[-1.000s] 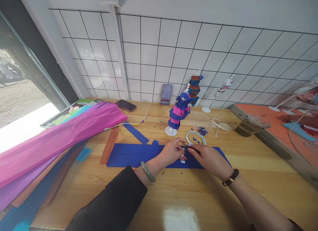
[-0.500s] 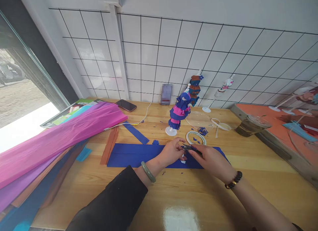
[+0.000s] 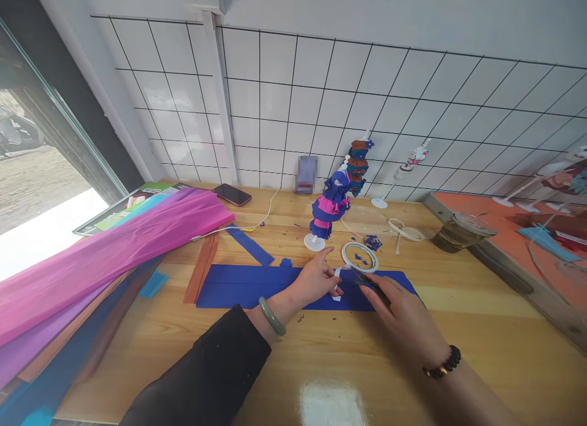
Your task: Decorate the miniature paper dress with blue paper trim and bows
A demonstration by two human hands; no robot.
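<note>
My left hand pinches a narrow white strip, likely tape, above the blue crepe paper. My right hand grips dark scissors, their tips pointing toward the strip but apart from it. Just behind the hands lies a white tape roll with blue scraps inside its ring. A small blue cut-out rests by the paper's back edge. Farther back stands a blue and pink ruffled paper figure on a white round base.
Pink crepe paper and other coloured sheets cover the left side. A phone and white cable lie at the back. To the right are a lidded cup and an orange-topped case holding more stands.
My right hand has drawn back to the right and toward me with the scissors, away from my left hand. More of the white strip shows. My left hand has barely moved.
</note>
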